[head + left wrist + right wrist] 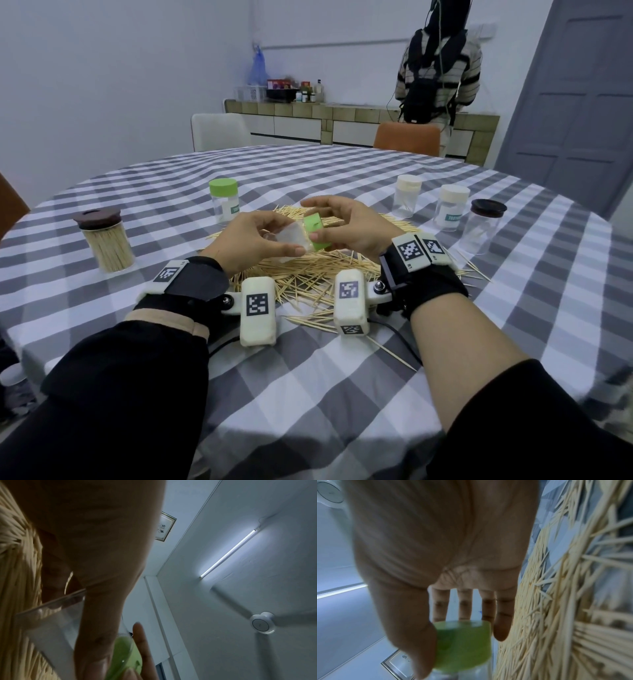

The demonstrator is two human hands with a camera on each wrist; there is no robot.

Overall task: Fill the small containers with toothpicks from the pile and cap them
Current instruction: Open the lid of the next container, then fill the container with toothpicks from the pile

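Left hand (251,238): grips a clear container (291,240) held on its side above the toothpick pile (308,270).
Right hand (352,228): thumb and fingers pinch the green cap (317,231) at the container's mouth; the remaining fingers are spread.
Container contents: cannot tell.
Left of pile: brown-lidded jar (108,241) packed with toothpicks; green-capped container (224,200) upright.
Right of pile: two cream-capped containers (407,195) (452,205) and a dark-lidded jar (484,226), all upright on the checked tablecloth (325,394).
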